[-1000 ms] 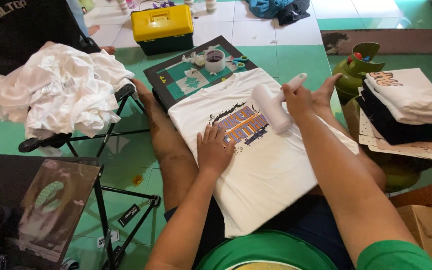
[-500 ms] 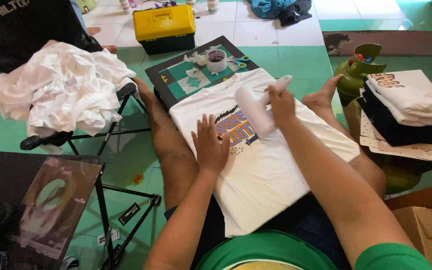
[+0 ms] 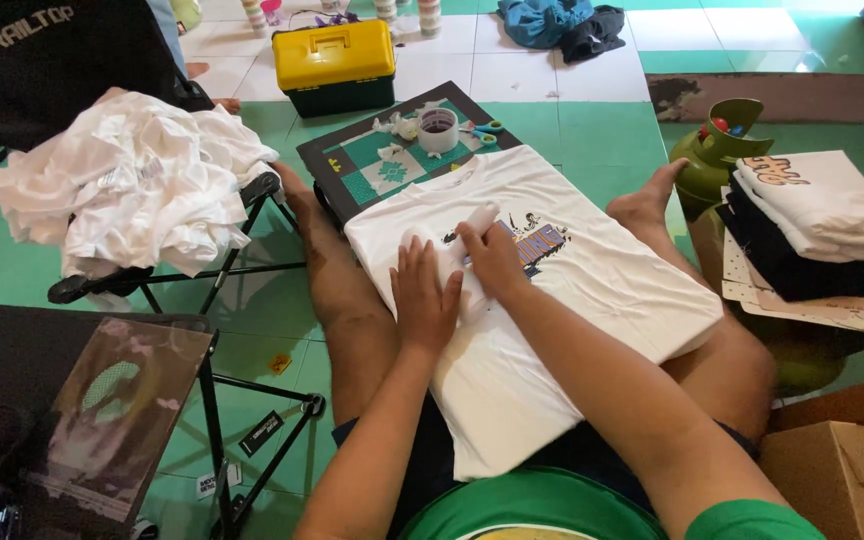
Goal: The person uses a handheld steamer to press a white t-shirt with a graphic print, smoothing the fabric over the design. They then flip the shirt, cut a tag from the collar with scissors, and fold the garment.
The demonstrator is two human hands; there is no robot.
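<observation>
A white T-shirt [image 3: 592, 300] with a coloured chest print [image 3: 542, 245] lies spread across my lap. My left hand [image 3: 424, 298] rests flat on the shirt, left of the print, fingers apart. My right hand [image 3: 492, 255] grips a white lint roller [image 3: 452, 240] and presses it on the fabric at the print's left edge, beside the left hand. My bare legs stretch out under the shirt toward a dark cutting board.
A dark board [image 3: 392, 160] with a tape roll [image 3: 438, 128] and scissors lies beyond the shirt. A yellow toolbox [image 3: 334, 60] stands further back. A heap of white shirts [image 3: 132, 185] sits on a folding stand at left. Folded shirts [image 3: 812, 215] are stacked at right, cardboard boxes [image 3: 842, 470] below.
My right hand has drawn the roller leftward and down across the print onto the plain fabric. My left hand has shifted slightly right, closer to the roller.
</observation>
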